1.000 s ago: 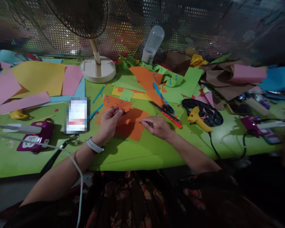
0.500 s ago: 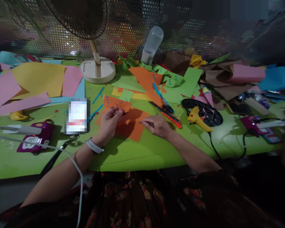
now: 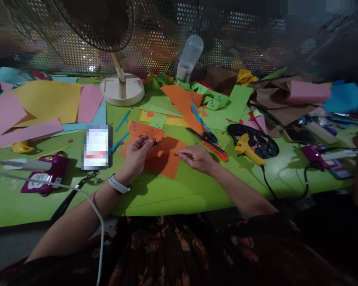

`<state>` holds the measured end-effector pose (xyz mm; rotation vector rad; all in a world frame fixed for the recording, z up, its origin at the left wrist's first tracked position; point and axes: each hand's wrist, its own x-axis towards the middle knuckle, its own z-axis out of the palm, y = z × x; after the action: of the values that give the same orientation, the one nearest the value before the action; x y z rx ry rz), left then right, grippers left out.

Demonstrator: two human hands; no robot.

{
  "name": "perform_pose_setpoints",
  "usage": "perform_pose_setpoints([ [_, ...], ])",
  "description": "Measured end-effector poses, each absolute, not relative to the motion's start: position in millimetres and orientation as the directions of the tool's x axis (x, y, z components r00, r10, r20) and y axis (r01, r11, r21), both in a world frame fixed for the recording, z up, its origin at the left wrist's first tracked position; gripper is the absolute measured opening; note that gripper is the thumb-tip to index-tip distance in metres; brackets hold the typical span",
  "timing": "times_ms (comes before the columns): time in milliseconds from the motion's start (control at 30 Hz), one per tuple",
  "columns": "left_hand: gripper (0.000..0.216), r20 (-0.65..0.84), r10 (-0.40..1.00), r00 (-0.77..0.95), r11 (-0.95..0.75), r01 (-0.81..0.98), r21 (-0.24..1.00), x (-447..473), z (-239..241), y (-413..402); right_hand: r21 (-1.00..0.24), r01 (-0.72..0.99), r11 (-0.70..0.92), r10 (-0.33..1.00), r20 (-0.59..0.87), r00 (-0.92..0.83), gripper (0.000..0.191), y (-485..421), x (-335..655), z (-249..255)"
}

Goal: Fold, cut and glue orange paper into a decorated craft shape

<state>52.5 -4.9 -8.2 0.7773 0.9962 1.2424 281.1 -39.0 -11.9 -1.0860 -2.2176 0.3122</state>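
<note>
My left hand point(image 3: 139, 154) pinches an orange paper piece point(image 3: 141, 129) that carries small blue dots, holding it over the table. Beneath both hands lies a flat orange paper sheet point(image 3: 167, 157). My right hand point(image 3: 197, 158) is closed at that sheet's right side, thumb and fingertips pressed on a small thin dark object point(image 3: 176, 154) too little to name. Blue-handled scissors point(image 3: 200, 119) and an orange-and-black utility knife point(image 3: 210, 145) lie just beyond the right hand. Thin blue paper strips point(image 3: 123, 120) rest left of the dotted piece.
A phone point(image 3: 95, 149) and purple box point(image 3: 47, 172) with a white cable are at left. The fan base point(image 3: 122, 91) and a tilted clear bottle point(image 3: 191, 55) stand at the back. To the right, a yellow glue gun point(image 3: 247, 150) rests on a black tray point(image 3: 268, 147).
Both hands keep nearly the same positions and grips. The view has shifted very slightly.
</note>
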Motion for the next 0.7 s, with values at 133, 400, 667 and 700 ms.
perform_pose_setpoints([
  [133, 0.025, -0.176, 0.984, 0.037, 0.176, -0.384, 0.906, 52.8, -6.0, -5.4, -0.469, 0.627, 0.622, 0.781, 0.431, -0.452, 0.022, -39.2, 281.6, -12.1],
  [400, 0.023, -0.174, 0.984, 0.045, 0.178, -0.388, 0.904, 52.2, -6.1, -5.2, -0.490, 0.608, 0.625, 0.779, 0.438, -0.449, 0.023, -38.2, 281.9, -13.7],
  [667, 0.025, -0.167, 0.985, 0.033, 0.166, -0.403, 0.900, 52.2, -10.1, -3.9, -0.486, 0.609, 0.627, 0.778, 0.435, -0.454, 0.024, -38.2, 281.5, -13.6],
  [700, 0.025, -0.170, 0.985, 0.034, 0.169, -0.406, 0.898, 52.2, -9.9, -4.0, -0.489, 0.603, 0.630, 0.775, 0.439, -0.455, 0.024, -38.1, 281.5, -13.5],
])
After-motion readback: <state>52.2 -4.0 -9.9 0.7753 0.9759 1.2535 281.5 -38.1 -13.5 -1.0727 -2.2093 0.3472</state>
